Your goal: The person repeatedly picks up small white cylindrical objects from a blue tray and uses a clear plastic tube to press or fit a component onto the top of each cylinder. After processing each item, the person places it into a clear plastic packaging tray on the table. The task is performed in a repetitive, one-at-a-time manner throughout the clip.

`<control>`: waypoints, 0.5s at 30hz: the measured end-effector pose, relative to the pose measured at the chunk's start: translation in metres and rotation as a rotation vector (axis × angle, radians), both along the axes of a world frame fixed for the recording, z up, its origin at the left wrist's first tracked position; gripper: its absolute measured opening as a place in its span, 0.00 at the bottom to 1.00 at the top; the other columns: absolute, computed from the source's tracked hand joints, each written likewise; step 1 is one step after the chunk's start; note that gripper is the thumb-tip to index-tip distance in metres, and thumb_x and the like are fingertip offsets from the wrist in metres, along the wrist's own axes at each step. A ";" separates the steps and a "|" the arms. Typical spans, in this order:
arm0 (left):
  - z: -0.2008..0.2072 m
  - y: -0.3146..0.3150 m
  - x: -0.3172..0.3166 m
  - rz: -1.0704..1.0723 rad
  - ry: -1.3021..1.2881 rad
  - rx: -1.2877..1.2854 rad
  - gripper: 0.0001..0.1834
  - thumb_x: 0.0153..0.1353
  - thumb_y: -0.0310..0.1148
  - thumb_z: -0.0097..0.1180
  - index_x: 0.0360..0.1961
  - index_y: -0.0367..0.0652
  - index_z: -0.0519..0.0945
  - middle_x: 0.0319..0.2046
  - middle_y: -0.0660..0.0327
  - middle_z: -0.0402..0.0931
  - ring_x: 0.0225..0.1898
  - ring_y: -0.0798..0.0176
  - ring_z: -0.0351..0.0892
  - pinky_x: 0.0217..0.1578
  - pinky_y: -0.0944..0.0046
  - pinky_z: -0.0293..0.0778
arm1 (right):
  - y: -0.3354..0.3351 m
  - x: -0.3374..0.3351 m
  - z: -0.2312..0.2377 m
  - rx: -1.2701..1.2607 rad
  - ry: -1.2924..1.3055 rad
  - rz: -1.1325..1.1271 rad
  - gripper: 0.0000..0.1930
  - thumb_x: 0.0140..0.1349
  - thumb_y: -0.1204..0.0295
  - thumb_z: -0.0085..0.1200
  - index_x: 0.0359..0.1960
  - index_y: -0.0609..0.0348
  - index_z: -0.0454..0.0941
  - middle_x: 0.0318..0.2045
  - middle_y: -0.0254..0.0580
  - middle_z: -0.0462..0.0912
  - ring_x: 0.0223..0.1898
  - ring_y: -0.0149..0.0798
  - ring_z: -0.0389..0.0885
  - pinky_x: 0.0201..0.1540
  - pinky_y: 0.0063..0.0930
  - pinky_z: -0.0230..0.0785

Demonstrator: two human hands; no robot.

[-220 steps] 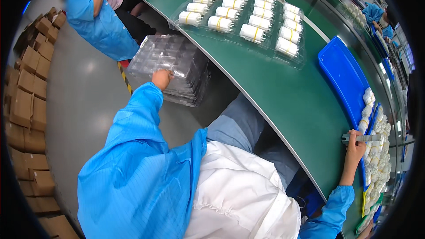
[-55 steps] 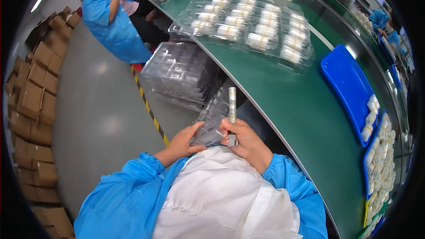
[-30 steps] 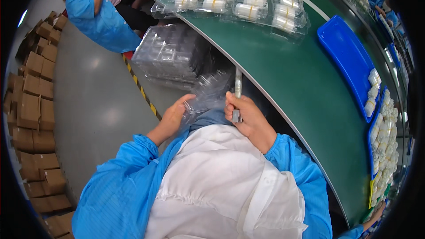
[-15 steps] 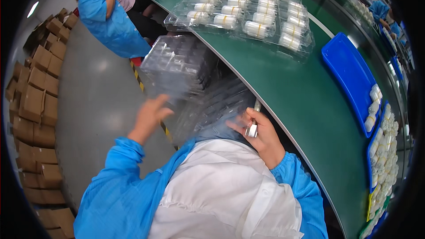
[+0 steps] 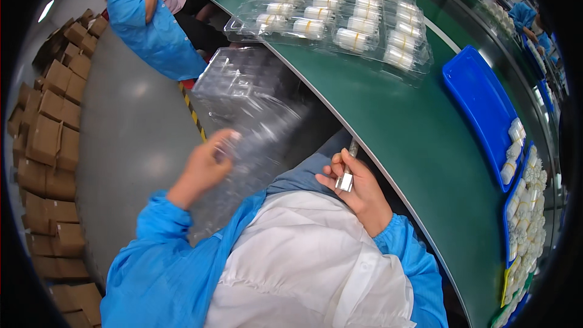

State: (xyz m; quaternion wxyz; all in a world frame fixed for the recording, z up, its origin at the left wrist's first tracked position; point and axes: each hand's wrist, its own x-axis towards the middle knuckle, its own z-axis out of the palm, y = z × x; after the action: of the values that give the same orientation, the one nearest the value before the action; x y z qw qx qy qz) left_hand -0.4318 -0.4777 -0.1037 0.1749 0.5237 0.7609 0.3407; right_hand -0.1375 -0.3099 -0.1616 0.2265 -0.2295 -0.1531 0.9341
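My left hand (image 5: pixel 205 164) is curled at the edge of a clear plastic tray (image 5: pixel 258 152), which is smeared by motion and hangs left of my lap. My right hand (image 5: pixel 359 191) is palm up above my lap, close to the bench edge. Its fingers are bent around a thin metal rod with a square, shiny end (image 5: pixel 345 182); the rod's far end reaches the bench edge. Just beyond the moving tray is a stack of clear moulded trays (image 5: pixel 237 76).
On the green bench (image 5: pixel 395 118) lie clear trays of white banded bundles (image 5: pixel 351 37). A blue bin (image 5: pixel 477 103) and another full of white bundles (image 5: pixel 527 212) stand at right. Cardboard boxes (image 5: pixel 57 127) line the left. A co-worker in blue (image 5: pixel 152 30) sits at far left.
The clear plastic has swung left and away from my right hand, uncovering my blue-grey trouser leg. My left hand has turned and its fingers have curled in. My right hand has barely moved.
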 end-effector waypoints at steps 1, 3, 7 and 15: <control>0.021 -0.006 -0.014 0.121 0.102 -0.037 0.27 0.55 0.22 0.57 0.59 0.49 0.77 0.38 0.61 0.81 0.33 0.69 0.78 0.36 0.65 0.76 | 0.000 0.001 -0.005 -0.007 0.000 0.003 0.14 0.74 0.61 0.51 0.34 0.58 0.79 0.23 0.34 0.78 0.38 0.39 0.84 0.54 0.49 0.79; 0.062 -0.015 -0.041 0.270 0.254 -0.143 0.29 0.54 0.19 0.55 0.59 0.49 0.77 0.41 0.57 0.81 0.39 0.64 0.81 0.38 0.59 0.77 | 0.000 0.001 -0.010 -0.015 0.001 0.013 0.14 0.74 0.62 0.51 0.36 0.59 0.80 0.25 0.35 0.80 0.39 0.39 0.85 0.52 0.48 0.80; 0.080 -0.007 -0.064 0.348 0.900 -0.053 0.30 0.52 0.17 0.53 0.58 0.49 0.77 0.39 0.53 0.78 0.38 0.51 0.82 0.36 0.53 0.77 | -0.001 -0.003 -0.003 0.003 -0.056 0.028 0.14 0.74 0.61 0.52 0.35 0.58 0.80 0.25 0.35 0.80 0.38 0.38 0.85 0.50 0.46 0.81; -0.101 0.155 -0.132 0.102 0.948 -0.035 0.33 0.54 0.21 0.56 0.62 0.55 0.76 0.38 0.50 0.75 0.41 0.46 0.78 0.38 0.48 0.75 | -0.002 0.002 0.000 0.041 -0.146 -0.006 0.13 0.73 0.61 0.53 0.35 0.57 0.79 0.24 0.33 0.78 0.36 0.35 0.83 0.45 0.37 0.81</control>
State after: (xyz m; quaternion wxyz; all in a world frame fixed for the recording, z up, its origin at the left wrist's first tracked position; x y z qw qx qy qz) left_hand -0.5640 -0.3226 -0.2043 -0.1997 0.5804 0.7872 0.0595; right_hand -0.1350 -0.3120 -0.1618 0.2221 -0.2929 -0.1878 0.9108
